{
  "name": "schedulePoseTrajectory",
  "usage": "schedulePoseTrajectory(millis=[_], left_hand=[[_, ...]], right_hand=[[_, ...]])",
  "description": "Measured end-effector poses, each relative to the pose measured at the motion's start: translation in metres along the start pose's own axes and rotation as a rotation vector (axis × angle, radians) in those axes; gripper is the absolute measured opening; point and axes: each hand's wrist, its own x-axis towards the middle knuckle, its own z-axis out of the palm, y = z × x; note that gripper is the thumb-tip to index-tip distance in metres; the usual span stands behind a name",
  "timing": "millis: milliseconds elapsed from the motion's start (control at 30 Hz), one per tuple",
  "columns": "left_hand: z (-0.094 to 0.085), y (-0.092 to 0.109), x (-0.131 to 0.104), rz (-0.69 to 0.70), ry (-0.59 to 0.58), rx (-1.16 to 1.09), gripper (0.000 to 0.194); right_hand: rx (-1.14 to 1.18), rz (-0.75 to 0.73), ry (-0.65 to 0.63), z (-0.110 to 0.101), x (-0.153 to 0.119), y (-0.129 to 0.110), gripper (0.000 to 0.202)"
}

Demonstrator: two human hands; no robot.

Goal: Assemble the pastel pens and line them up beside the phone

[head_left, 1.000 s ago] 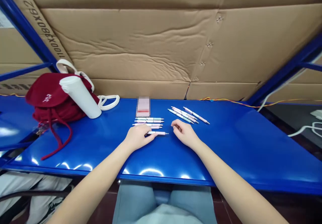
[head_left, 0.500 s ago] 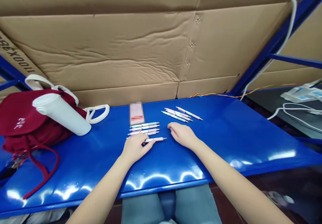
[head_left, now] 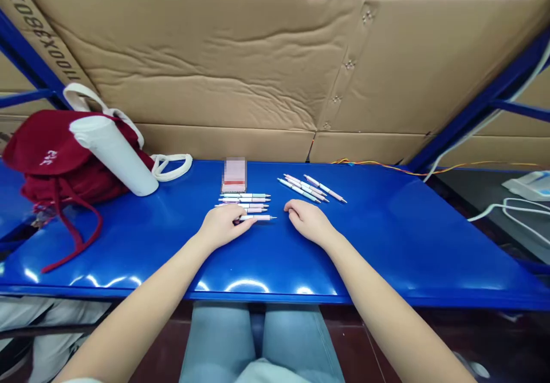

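- Spreading under everything, the blue table (head_left: pixel 399 251) is shining as if slick, so a bumped pen could probably roll or slide out of line.
- At the left, the red backpack (head_left: pixel 47 142) is slumping with a white bottle (head_left: pixel 116 156) leaning against it; a knock to the bag might topple the bottle.
- A low sideways sweep of either forearm could brush loose pens; the left forearm (head_left: pixel 146 300) and right forearm (head_left: pixel 382 297) are angling inward over the near edge.
- Shifting forward, the right hand (head_left: pixel 310 219) could disturb the pen cluster (head_left: pixel 301 188) just beyond it. It is curling loosely, palm down, showing nothing held; whether its grip is fully closed, I cannot tell.
- Fingers moving away from the body could skew the pen row (head_left: pixel 251 200), which is lying crosswise just beyond the left hand (head_left: pixel 221 223).
- Too light a pinch might let the held pen (head_left: pixel 264 218) twist; the left grip is closing on its rear part, the tip pointing right.
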Motion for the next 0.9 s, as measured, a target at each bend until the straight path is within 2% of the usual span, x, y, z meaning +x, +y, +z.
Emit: schedulePoseTrajectory(millis=[167, 333, 467, 567, 733, 800, 900], left_hand=[[-0.003, 0.003, 0.002, -0.015, 0.003, -0.003, 0.042], [-0.005, 0.006, 0.002, -0.043, 0.002, 0.013, 0.041], [-0.003, 0.004, 0.004, -0.054, 0.048, 0.035, 0.042], [0.000, 0.005, 0.005, -0.050, 0.034, 0.031, 0.041], [0.001, 0.009, 0.005, -0.040, 0.031, 0.053, 0.040], [0.001, 0.010, 0.005, -0.034, 0.024, 0.050, 0.039], [0.002, 0.009, 0.004, -0.013, 0.022, 0.039, 0.038]], right_hand=[[0.160, 0.057, 0.056, 0.003, 0.004, 0.002, 0.024], [0.534, 0.110, 0.162, 0.005, 0.004, 0.002, 0.014], [0.718, 0.148, 0.098, 0.003, -0.001, -0.001, 0.021], [0.799, 0.205, 0.095, 0.000, -0.003, -0.001, 0.023], [0.752, 0.206, 0.169, -0.002, -0.002, 0.005, 0.018], [0.631, 0.177, 0.194, -0.003, -0.002, 0.008, 0.010], [0.442, 0.118, 0.158, -0.004, -0.005, 0.011, 0.006]])
